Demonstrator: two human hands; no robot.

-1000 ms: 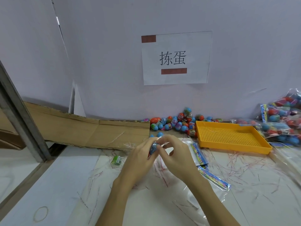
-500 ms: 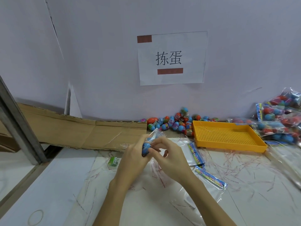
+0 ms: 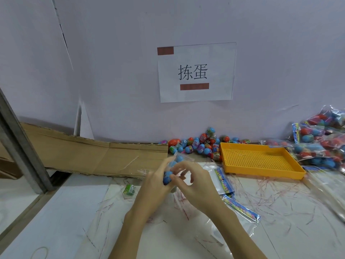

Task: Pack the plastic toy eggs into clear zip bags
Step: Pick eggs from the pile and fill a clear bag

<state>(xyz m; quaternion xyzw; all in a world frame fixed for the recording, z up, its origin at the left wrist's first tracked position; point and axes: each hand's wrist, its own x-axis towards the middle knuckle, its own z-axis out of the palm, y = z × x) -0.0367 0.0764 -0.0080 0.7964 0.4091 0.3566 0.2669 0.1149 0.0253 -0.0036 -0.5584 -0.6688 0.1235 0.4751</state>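
Two hands meeting above the table (image 3: 74,212), left hand (image 3: 155,182) and right hand (image 3: 194,182) both pinching a clear zip bag (image 3: 180,158) containing blue toy eggs (image 3: 168,176), loose egg pile (image 3: 197,143) beside yellow tray (image 3: 261,161).

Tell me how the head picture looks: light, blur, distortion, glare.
Head view: soft, even light with faint shadows; wide-angle bending curves the cardboard strip and tilts the metal post; the left hand and right hand are slightly smeared around the blue egg in its clear bag; mild sheen on plastic sheets; the wall sign reads sharp.
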